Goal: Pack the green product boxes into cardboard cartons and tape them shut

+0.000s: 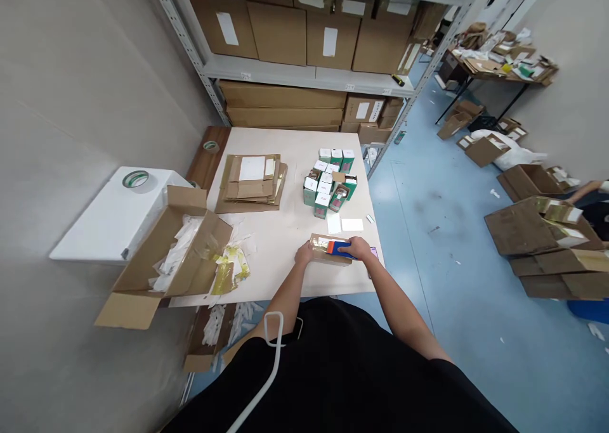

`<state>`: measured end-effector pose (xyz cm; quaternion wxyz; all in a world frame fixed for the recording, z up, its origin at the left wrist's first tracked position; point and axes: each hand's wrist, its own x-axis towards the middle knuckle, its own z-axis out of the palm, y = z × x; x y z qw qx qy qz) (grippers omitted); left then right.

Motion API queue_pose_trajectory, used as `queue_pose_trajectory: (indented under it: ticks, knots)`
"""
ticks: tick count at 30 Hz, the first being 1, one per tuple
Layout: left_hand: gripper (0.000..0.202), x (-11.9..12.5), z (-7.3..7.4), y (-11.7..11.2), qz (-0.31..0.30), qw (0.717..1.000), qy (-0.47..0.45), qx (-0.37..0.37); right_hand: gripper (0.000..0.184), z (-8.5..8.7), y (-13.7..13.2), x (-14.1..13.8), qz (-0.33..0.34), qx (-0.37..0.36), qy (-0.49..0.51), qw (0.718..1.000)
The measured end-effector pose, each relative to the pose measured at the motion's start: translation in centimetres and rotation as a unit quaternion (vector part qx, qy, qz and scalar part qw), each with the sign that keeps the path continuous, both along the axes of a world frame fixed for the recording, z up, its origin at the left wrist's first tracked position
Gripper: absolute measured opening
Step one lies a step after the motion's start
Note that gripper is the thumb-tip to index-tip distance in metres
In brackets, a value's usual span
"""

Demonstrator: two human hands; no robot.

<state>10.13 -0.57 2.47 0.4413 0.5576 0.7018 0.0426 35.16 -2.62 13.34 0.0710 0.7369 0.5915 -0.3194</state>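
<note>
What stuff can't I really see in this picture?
In the head view:
- Inside the small cardboard box: hidden by its cardboard sides.
- Purple-edged thing: partly covered by the right arm.
- Small print on the green-and-white boxes: too small to read.
- Another person's arm: cut off by the picture's right edge.

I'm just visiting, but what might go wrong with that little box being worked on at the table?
Two possible risks:
1. The blue-and-orange tool in the right hand is on the cardboard box, close to the left hand; a slip might hurt those fingers.
2. A purple-edged item lies beside the right wrist, near the table's edge, so a bump could knock it off.
</note>
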Motion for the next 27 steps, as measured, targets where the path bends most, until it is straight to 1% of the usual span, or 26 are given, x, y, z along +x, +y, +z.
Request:
queue_pose_trajectory:
  ticks: [7,10,13,16,20,24,27]
  knots:
    - [0.051,-0.2,0.3,0.2,-0.016,1.0,0.012,0.008,0.044,1.2,-2.9,7.4,-0.02,-0.005,-0.019,1.0]
    - [0.052,-0.2,0.2,0.3,-0.02,1.0,0.013,0.01,0.045,1.7,-3.9,9.4,-0.032,-0.001,-0.025,0.999]
    - [0.052,-0.2,0.1,0.6,-0.025,1.0,0.014,0.007,0.044,1.9,-4.5,10.6,-0.048,-0.008,-0.032,0.998]
    - [0.051,-0.5,0.0,1.1,-0.03,1.0,0.008,0.003,0.044,1.8,-4.7,10.8,-0.056,-0.009,-0.042,0.998]
    - [0.049,-1.4,-0.2,1.8,-0.031,0.999,-0.013,0.0,0.042,1.8,-4.7,9.9,-0.062,-0.007,-0.053,0.997]
    - [0.051,-2.5,-0.4,2.4,-0.024,0.999,-0.027,0.001,0.044,2.5,-4.5,8.8,-0.07,-0.017,-0.038,0.997]
    - [0.051,-3.5,-0.3,2.9,-0.022,0.999,-0.033,0.005,0.044,3.1,-4.0,7.9,-0.08,-0.012,-0.031,0.996]
